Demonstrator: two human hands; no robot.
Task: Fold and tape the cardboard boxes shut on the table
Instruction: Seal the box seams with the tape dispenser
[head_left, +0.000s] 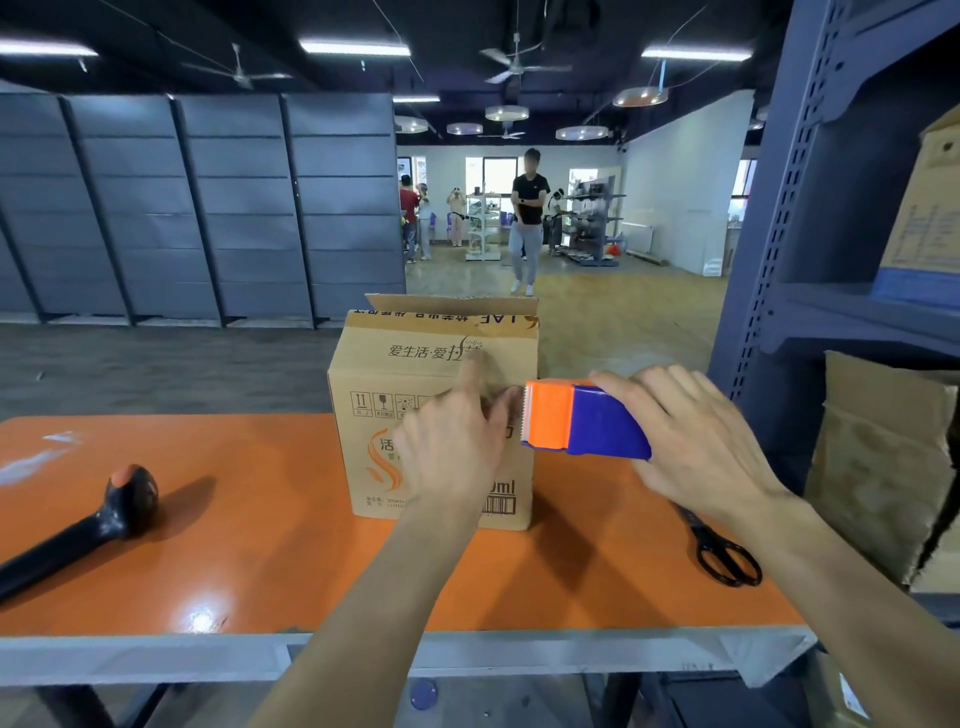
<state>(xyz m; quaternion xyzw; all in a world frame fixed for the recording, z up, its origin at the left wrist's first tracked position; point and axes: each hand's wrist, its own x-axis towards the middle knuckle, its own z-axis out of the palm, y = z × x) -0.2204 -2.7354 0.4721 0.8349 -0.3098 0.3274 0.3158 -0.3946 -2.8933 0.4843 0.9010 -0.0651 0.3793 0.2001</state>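
while the right hand (696, 441) grips a blue and orange tape dispenser (587, 423) from above, fingers curled over its top, the left hand (452, 447) is spread in front of the cardboard box (431, 374), index finger pointing up and thumb reaching toward the dispenser's toothed edge; it is blurred, so i cannot tell whether it touches the box. the box stands upright near the middle of the orange table (260, 545), toward the far edge, its back flap raised. black scissors (722, 551) lie to the right below the right wrist, a black handled tool (104, 514) lies at the left, and flat cardboard (878, 467) leans by the blue shelf rack (769, 260)
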